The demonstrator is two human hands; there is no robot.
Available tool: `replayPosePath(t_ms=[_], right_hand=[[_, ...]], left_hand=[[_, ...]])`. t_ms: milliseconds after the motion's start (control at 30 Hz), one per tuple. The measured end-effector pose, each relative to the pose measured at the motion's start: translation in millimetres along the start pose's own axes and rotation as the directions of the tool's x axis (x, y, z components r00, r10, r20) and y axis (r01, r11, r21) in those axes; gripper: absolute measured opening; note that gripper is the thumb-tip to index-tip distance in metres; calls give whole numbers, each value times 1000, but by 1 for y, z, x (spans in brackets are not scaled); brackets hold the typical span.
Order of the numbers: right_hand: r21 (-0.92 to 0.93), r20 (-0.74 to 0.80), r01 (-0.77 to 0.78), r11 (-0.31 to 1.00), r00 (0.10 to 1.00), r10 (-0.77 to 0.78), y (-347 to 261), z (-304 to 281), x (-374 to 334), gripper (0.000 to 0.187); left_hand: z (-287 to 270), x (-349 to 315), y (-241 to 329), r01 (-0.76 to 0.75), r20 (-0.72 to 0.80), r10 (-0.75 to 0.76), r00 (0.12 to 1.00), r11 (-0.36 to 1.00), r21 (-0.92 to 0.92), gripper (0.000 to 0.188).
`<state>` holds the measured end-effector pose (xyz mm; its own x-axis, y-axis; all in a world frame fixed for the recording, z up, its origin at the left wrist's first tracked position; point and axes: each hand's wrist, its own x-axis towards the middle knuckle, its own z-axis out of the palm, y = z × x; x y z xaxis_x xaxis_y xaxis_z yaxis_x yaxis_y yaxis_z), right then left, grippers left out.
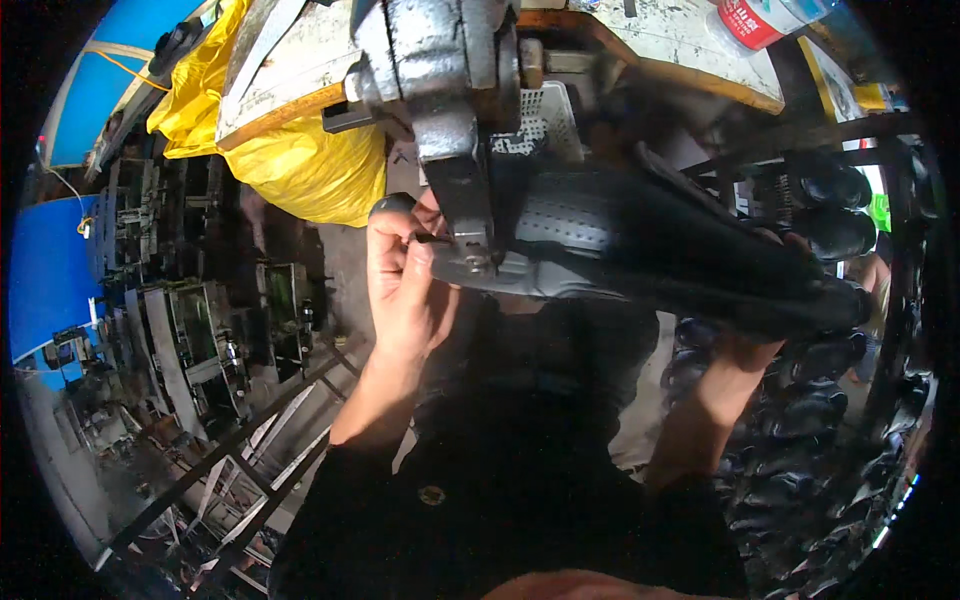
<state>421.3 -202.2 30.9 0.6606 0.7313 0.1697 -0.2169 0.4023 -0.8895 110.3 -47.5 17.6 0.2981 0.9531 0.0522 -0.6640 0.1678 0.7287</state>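
Nearest, at the lower edge: dark sleeves and a dark lap, both forearms rising from there. Left hand (405, 280) raised to the machine, fingers curled, thumb and forefinger pinching a small dark pin or thread end just beside the needle post; hard to tell which. Right hand (745, 350) mostly hidden beneath the black boot (660, 250), apparently cupping its shaft from below; grip cannot be confirmed, only the wrist and heel of the palm showing. Boot lying on its side, held up in the air, its grey sole edge pressed against the foot of the grey metal stitching machine (440, 70).

Judged as mid-stitch or lining-up at the sole seam: boot already presented to the machine, left fingers tending the point of contact. Next move likely calling for a steady hold from below and a slow turn of the boot along its rim, fingers kept clear of the moving post.

Further off: a heap of black boots (800, 420) at right, metal racks (190, 330) at left, a yellow sack (300, 160), a white perforated basket (545, 115) behind the machine, the worn counter (690, 40) above, a bottle cut off at the top edge. Needle tip itself lost in shadow.
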Motion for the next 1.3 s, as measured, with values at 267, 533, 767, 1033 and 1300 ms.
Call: replayPosePath(t_ms=[267, 533, 767, 1033, 1300], right_hand=[[-374, 172, -1, 928, 983, 70, 2, 63, 11, 67], [-196, 373, -26, 980, 922, 99, 45, 93, 1, 73], [-282, 273, -115, 953, 942, 194, 46, 128, -6, 65], [-290, 207, -267, 919, 920, 333, 63, 121, -15, 60], [-207, 300, -358, 911, 863, 407, 65, 69, -25, 67]], left_hand=[[-44, 4, 7, -51, -62, 50, 997, 999, -7, 25], [-74, 9, 35, -79, -151, 94, 984, 991, 105, 18], [-92, 12, 45, -73, -209, 91, 974, 993, 91, 17], [-95, 2, 52, 54, -233, -57, 971, 998, -20, 35], [-76, -1, 32, 84, -137, -40, 990, 941, 327, 54]])
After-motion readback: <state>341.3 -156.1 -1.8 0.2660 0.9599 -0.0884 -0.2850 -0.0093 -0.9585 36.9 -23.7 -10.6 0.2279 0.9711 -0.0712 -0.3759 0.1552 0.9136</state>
